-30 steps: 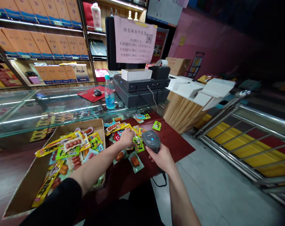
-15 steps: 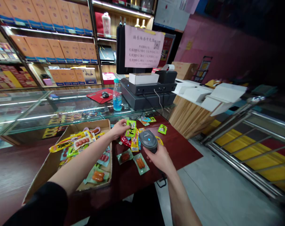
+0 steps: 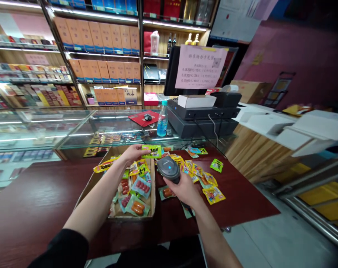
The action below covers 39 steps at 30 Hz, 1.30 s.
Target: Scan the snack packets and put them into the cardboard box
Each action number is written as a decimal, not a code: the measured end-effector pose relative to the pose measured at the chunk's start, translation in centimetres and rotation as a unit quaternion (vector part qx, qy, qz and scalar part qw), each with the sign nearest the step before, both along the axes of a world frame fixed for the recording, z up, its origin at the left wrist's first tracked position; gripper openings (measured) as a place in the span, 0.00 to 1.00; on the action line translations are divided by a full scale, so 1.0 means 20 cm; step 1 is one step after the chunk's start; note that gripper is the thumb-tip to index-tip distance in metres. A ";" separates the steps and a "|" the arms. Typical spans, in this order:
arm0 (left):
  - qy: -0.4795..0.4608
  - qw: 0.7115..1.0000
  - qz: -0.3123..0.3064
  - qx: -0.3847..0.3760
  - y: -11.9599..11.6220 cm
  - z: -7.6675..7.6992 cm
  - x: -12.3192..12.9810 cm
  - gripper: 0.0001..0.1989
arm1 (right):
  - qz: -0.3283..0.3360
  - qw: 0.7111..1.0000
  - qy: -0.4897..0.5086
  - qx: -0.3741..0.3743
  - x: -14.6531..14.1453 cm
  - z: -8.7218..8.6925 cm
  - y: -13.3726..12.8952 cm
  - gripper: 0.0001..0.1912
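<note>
My left hand (image 3: 132, 153) pinches a green snack packet (image 3: 152, 151) by its left end, above the far right corner of a cardboard box (image 3: 153, 201). Inside that box lie several snack packets, among them a clear pack of orange sausages (image 3: 137, 207) and one of dark red sausages (image 3: 141, 187). My right hand (image 3: 185, 188) is wrapped round the handle of a grey barcode scanner (image 3: 169, 168), whose head sits just right of the green packet. Yellow packets (image 3: 213, 194) lie beyond and right of the scanner. A sausage pack (image 3: 167, 192) is partly hidden under my right hand.
A glass display counter (image 3: 74, 128) runs behind the dark red table (image 3: 54, 208). On it stand a blue drink bottle (image 3: 162, 121), a mouse (image 3: 147, 117) on a red mat, and a cash register (image 3: 202, 117). One green packet (image 3: 216, 165) lies apart at the right.
The view has swung left. My left hand has carried the green packet left toward the box, turning it lengthwise. The scanner stays in my right hand. More yellow packets show on the table.
</note>
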<state>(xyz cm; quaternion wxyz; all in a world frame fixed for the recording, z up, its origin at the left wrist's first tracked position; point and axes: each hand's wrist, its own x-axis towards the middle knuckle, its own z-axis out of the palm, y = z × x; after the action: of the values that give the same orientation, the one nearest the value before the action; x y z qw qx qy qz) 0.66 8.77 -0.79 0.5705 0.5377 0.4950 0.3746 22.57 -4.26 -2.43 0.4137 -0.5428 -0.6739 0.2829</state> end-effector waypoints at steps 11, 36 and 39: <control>-0.035 0.999 -0.034 -0.022 0.02 -0.03 -0.01 0.22 | -0.007 1.000 -0.004 -0.009 -0.03 0.01 -0.01 0.16; 0.144 0.987 0.046 0.054 -0.18 0.17 -0.44 0.23 | -0.009 0.999 -0.034 -0.042 0.03 0.00 -0.01 0.17; 0.145 0.987 -0.019 0.061 -0.14 0.16 -0.27 0.23 | -0.046 0.998 -0.017 -0.036 0.10 0.00 -0.04 0.18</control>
<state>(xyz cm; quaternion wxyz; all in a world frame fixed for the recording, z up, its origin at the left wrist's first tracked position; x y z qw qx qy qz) -4.68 5.99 2.45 0.4657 0.6298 0.5381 0.3114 24.49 -5.07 -2.39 0.3949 -0.5926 -0.6447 0.2780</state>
